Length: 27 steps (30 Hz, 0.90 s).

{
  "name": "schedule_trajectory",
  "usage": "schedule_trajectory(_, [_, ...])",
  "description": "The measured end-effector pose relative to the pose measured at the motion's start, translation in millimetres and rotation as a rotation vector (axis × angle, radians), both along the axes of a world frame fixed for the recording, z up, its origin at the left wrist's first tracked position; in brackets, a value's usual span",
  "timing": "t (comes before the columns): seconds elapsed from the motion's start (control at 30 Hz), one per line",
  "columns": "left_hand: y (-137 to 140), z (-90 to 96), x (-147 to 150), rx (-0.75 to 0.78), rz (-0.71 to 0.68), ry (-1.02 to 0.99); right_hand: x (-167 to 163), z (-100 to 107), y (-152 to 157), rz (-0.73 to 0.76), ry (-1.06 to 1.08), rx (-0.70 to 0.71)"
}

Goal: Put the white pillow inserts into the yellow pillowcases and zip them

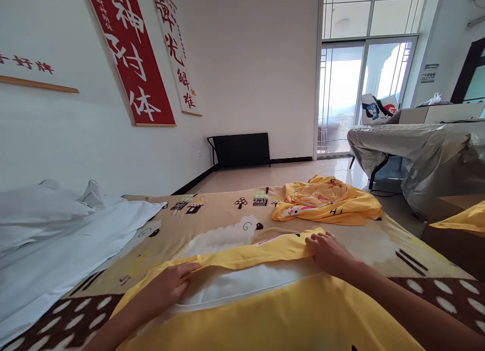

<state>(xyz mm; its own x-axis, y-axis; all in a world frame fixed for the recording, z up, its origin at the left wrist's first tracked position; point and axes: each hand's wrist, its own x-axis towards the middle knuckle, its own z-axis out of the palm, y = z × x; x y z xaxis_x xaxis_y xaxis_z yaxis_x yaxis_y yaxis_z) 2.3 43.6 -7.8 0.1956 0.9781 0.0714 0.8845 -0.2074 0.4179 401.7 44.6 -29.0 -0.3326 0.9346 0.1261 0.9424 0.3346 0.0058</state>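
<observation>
Yellow cover (257, 315) lies between and below the hands, its opening gaping over a white inner piece (246, 283). The left hand (176, 283) and right hand (328, 250), set well apart, each appear to pinch the opening's far edge. Bunched yellow cloth (326, 202) sits beyond the right. The step in hand looks like arranging that edge; the next move calls for an even pull from both sides.

Red scroll (153, 96) with white characters on left wall (76, 144), white scroll (177, 53) (dark red lettering) beside it. Black panel (240, 150) low by back wall (250, 63). Glass door (343, 83) farther right; near it, plastic-draped counter (424, 135) bearing pale box (450, 113), printed bag (379, 110).
</observation>
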Motion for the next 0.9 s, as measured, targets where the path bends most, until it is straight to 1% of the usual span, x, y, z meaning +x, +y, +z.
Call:
schedule_trajectory(0.03, [-3.4,6.1,18.8,-0.005,-0.065,0.040,-8.8,4.2,2.9,0.019,-0.019,-0.008])
schedule_trajectory(0.1, [-14.9,18.4,66.0,0.072,-0.181,0.100,-24.6,9.0,10.8,0.007,-0.041,-0.040])
schedule_trajectory(0.13, [-22.1,23.6,92.7,0.108,-0.286,0.123,-30.2,9.4,15.4,-0.019,-0.044,-0.059])
schedule_trajectory(0.17, [-29.1,27.1,119.8,0.108,-0.452,0.156,-33.6,8.4,19.9,-0.056,-0.042,-0.077])
schedule_trajectory(0.2, [-35.1,28.2,146.0,0.095,-0.623,0.201,-34.4,6.1,24.0,-0.096,-0.036,-0.087])
schedule_trajectory(0.23, [-39.3,26.2,170.0,0.091,-0.751,0.243,-32.6,2.8,27.2,-0.135,-0.028,-0.096])
schedule_trajectory(0.27, [-41.3,20.9,190.8,0.097,-0.821,0.285,-28.0,-1.2,29.2,-0.171,-0.017,-0.096])
schedule_trajectory(0.3, [-41.0,12.2,207.5,0.108,-0.855,0.308,-21.0,-5.4,29.9,-0.206,-0.001,-0.088])
schedule_trajectory(0.37, [-35.1,-12.2,228.1,0.116,-0.835,0.266,-1.4,-13.1,27.4,-0.274,0.036,-0.055])
schedule_trajectory(0.43, [-26.2,-37.4,234.3,0.055,-0.801,0.200,21.2,-17.7,21.3,-0.361,0.069,-0.020])
schedule_trajectory(0.5, [-19.1,-52.8,232.7,-0.012,-0.784,0.166,40.8,-18.4,14.3,-0.460,0.132,0.013])
schedule_trajectory(0.53, [-17.0,-54.9,231.5,-0.028,-0.779,0.164,48.0,-17.5,11.2,-0.500,0.176,0.032])
schedule_trajectory(0.57, [-15.8,-53.0,231.1,-0.027,-0.774,0.173,53.0,-16.1,8.7,-0.528,0.222,0.056])
schedule_trajectory(0.63, [-14.8,-40.2,235.7,-0.008,-0.778,0.240,57.4,-12.7,5.7,-0.540,0.303,0.103])
schedule_trajectory(0.7, [-13.2,-22.2,249.0,0.003,-0.798,0.375,57.1,-10.0,5.2,-0.516,0.349,0.127])
schedule_trajectory(0.77, [-8.8,-7.8,268.8,0.022,-0.811,0.511,55.7,-8.7,5.9,-0.502,0.383,0.114])
schedule_trajectory(0.83, [-1.9,-3.0,289.3,0.089,-0.846,0.552,55.4,-8.3,6.5,-0.506,0.401,0.093])
schedule_trajectory(0.9, [5.5,-9.3,304.2,0.194,-0.897,0.484,55.4,-8.6,6.3,-0.511,0.395,0.085])
